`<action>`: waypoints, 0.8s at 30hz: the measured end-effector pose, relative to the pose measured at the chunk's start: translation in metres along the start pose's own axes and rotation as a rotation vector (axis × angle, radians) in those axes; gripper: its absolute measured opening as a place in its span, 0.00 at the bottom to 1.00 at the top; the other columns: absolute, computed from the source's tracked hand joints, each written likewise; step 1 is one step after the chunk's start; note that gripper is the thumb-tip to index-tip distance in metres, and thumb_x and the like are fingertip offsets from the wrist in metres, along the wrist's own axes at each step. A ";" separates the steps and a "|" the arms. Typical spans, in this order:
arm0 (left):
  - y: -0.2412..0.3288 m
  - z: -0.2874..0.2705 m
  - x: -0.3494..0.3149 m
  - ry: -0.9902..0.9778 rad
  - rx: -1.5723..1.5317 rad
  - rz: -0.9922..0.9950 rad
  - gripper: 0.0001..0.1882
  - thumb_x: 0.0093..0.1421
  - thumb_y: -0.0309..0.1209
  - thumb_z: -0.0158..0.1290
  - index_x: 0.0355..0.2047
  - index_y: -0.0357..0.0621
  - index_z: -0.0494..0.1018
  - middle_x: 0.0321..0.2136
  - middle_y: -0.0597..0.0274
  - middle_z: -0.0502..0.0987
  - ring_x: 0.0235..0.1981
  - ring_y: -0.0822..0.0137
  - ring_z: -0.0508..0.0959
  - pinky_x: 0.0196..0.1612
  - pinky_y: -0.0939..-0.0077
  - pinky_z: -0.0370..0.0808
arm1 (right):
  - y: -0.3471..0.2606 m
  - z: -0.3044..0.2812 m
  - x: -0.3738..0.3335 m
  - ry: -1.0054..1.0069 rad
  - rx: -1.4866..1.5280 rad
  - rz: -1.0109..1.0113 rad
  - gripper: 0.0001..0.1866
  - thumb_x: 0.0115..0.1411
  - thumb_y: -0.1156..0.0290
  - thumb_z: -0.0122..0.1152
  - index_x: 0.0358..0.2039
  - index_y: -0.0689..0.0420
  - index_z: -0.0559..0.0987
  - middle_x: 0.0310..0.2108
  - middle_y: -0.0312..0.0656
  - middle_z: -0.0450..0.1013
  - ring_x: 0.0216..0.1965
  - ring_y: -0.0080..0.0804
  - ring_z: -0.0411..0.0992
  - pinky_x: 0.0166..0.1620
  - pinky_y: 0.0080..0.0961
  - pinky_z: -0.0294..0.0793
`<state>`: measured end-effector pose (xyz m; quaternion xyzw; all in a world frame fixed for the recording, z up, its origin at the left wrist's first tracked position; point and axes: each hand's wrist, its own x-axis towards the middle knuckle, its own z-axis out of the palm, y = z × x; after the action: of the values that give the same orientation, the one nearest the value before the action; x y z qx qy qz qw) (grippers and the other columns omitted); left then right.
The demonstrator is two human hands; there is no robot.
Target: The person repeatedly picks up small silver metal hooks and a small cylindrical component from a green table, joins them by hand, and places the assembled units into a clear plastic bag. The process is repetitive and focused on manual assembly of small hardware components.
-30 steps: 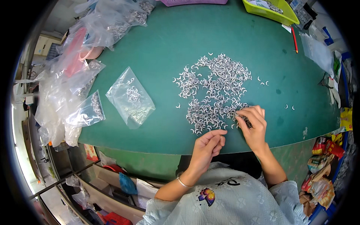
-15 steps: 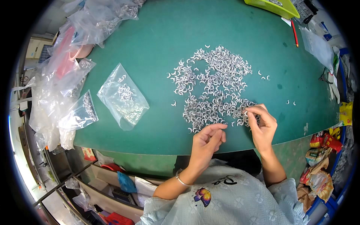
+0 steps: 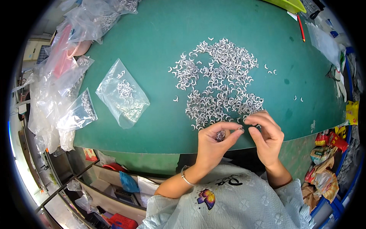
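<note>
A wide heap of small silvery crescent-shaped metal pieces (image 3: 219, 74) lies across the green table (image 3: 152, 34). My left hand (image 3: 214, 147) is closed at the heap's near edge. Several crescents sit in its curled palm, and thumb and forefinger pinch what looks like one more at their tips. Close by on the right, my right hand (image 3: 268, 139) has its thumb and fingers apart, with no piece visible between them. Its fingertips come near the left hand's pinch. To the left lies a clear plastic bag (image 3: 124, 93) with more crescents inside.
More clear bags (image 3: 57, 103) pile along the left edge, some with metal pieces, around a pink container (image 3: 79, 49). A yellow-green basket (image 3: 288, 4) and a red pencil (image 3: 301, 28) lie at the far right. Several stray crescents (image 3: 270, 71) sit right of the heap.
My right hand has drawn back from the heap toward my left hand. The left hand has turned, so the crescents in its palm show, and its fingertips now pinch together.
</note>
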<state>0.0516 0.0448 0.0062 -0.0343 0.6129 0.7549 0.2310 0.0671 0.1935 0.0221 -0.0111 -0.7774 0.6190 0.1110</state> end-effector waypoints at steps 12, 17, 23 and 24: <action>0.006 0.000 -0.008 -0.087 -0.225 0.034 0.08 0.49 0.15 0.55 0.31 0.34 0.74 0.28 0.61 0.74 0.21 0.81 0.65 0.25 0.88 0.62 | -0.010 -0.004 -0.005 -0.095 0.005 -0.003 0.07 0.42 0.82 0.63 0.25 0.63 0.77 0.26 0.41 0.71 0.30 0.32 0.67 0.34 0.24 0.65; 0.012 -0.003 -0.012 -0.075 -0.136 0.079 0.09 0.48 0.13 0.54 0.31 0.32 0.74 0.29 0.57 0.75 0.23 0.80 0.65 0.28 0.86 0.64 | -0.019 -0.002 -0.003 -0.085 -0.170 -0.133 0.08 0.41 0.82 0.63 0.25 0.62 0.77 0.26 0.41 0.71 0.29 0.35 0.66 0.33 0.25 0.65; 0.019 -0.001 -0.015 -0.076 -0.075 0.088 0.09 0.48 0.12 0.53 0.31 0.32 0.74 0.30 0.58 0.75 0.23 0.81 0.65 0.29 0.86 0.64 | -0.021 -0.004 -0.005 -0.071 -0.280 -0.253 0.10 0.39 0.81 0.64 0.26 0.62 0.77 0.26 0.41 0.71 0.29 0.36 0.66 0.34 0.27 0.64; 0.019 -0.001 -0.016 -0.071 -0.070 0.078 0.09 0.48 0.12 0.53 0.31 0.32 0.74 0.30 0.58 0.75 0.23 0.82 0.65 0.29 0.86 0.64 | -0.021 -0.003 -0.005 -0.068 -0.297 -0.270 0.10 0.38 0.81 0.64 0.26 0.62 0.77 0.26 0.41 0.71 0.29 0.36 0.66 0.34 0.27 0.64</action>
<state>0.0580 0.0362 0.0289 0.0083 0.5782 0.7851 0.2217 0.0752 0.1909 0.0420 0.0981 -0.8579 0.4771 0.1637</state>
